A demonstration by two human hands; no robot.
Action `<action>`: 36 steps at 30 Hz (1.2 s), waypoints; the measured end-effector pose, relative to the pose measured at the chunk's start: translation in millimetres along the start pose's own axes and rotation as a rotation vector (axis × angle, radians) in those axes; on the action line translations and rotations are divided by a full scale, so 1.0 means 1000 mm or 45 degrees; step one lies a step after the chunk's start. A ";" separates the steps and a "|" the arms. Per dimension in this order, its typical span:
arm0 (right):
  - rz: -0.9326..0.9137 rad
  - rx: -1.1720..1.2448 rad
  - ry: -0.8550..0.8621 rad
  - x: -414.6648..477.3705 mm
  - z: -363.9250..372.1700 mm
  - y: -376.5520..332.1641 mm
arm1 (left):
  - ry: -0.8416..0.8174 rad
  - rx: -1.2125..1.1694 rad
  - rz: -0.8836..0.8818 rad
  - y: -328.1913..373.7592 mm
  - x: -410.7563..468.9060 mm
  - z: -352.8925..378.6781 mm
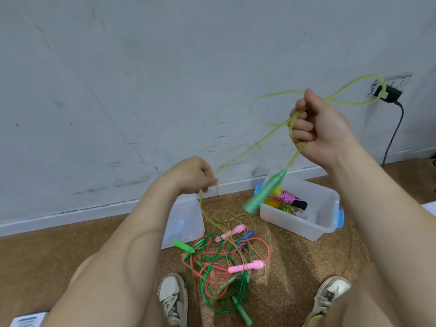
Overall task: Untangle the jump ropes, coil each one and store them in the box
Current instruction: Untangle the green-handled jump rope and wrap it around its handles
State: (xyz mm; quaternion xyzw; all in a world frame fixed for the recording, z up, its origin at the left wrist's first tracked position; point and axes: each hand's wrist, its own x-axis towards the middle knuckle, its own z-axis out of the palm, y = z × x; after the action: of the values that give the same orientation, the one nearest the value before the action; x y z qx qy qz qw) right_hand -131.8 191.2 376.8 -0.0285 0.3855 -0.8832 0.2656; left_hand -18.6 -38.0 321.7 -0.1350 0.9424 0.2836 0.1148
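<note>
Step in hand, as judged: coiling the yellow-green rope (250, 149) before boxing it. The tangle of ropes (219, 263) lies on the floor (59, 251) between the shoes, and the yellow-green rope's lower end runs down into it. The right hand (316, 123) is raised in front of the wall, fingers clenched round a couple of loops. One loop sticks out to the right. The green handle (264, 192) dangles below the fist, above the box (295, 223). The left hand (188, 175) is lower, fingers pinching the strand that feeds up from the tangle.

To do it well, the left should feed slack lightly and lift rather than yank, so the pile doesn't tighten. The right should lay loops of like size. Stop if the far end snags; its handle can't be told apart in the pile.

Materials:
- **Floor:** brown, speckled, cork-like.
- **Box:** clear plastic, rounded rectangle, blue latches, open, holding wound pink and yellow ropes.
- **Lid:** the clear lid (188, 215) lies on the floor to the box's left.
- **Ropes:** thin, smooth plastic cord, probably springy and prone to kinks.
- **Handles:** tapered hard plastic, green or pink (245, 266).
</note>
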 end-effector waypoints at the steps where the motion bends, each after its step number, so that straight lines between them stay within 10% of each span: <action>1: -0.022 -0.053 0.069 0.001 -0.003 0.000 | 0.112 -0.020 -0.060 -0.006 0.001 -0.006; 5: -0.116 -0.408 0.238 0.001 -0.004 0.005 | 0.653 0.153 -0.228 -0.017 -0.002 -0.027; 8: -0.124 -0.902 0.190 -0.003 -0.002 0.017 | 1.060 -0.621 -0.048 0.001 -0.010 -0.038; 12: 0.101 -1.235 -0.182 -0.008 0.008 0.050 | 0.683 -1.761 0.245 0.039 -0.029 -0.041; 18: 0.459 -1.275 -0.571 -0.011 0.020 0.125 | 0.488 -2.189 0.597 0.061 -0.035 -0.043; 23: 0.481 -1.234 -0.443 -0.008 0.023 0.121 | 0.713 -2.464 0.653 0.030 -0.031 -0.063; 27: 0.355 -0.916 -0.313 -0.003 0.027 0.092 | 0.734 -1.972 0.298 0.007 -0.032 -0.064; 36: 0.298 -0.156 -0.358 -0.002 0.046 0.055 | -0.272 -0.878 0.226 0.010 -0.028 0.001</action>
State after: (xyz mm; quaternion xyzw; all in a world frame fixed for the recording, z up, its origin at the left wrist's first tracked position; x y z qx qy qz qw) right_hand -93.6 130.1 371.2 -0.1230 0.3984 -0.8084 0.4155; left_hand 4.6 -23.9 333.9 -0.0531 0.7822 0.6059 0.1350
